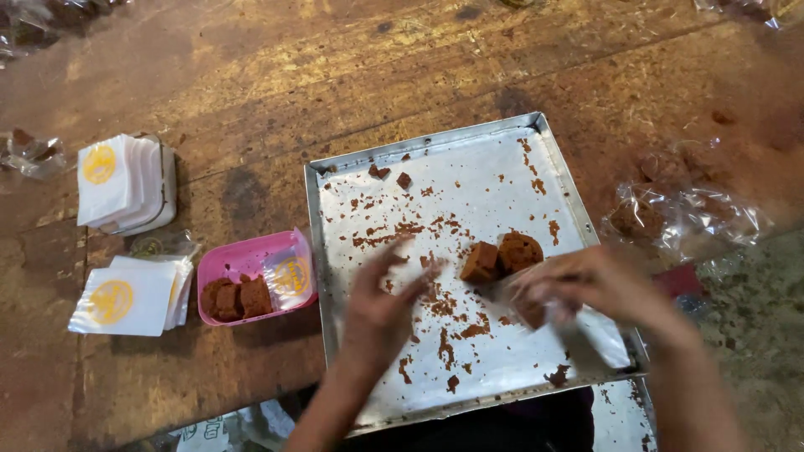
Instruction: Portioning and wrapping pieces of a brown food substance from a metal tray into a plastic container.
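Worn wooden tabletop (251, 84) carries a crumb-strewn metal tray (444, 159) at frame centre. Left hand (381, 305) hovers open; right hand (586, 289) pinches a clear wrapper (557, 314) (blurred). Two brown cake pieces (500, 257) between them look soft, crumbly; cradle sides gently.

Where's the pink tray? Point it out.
In the head view, the pink tray sits left of the metal baking tray, touching its edge, with white packet stacks further left.
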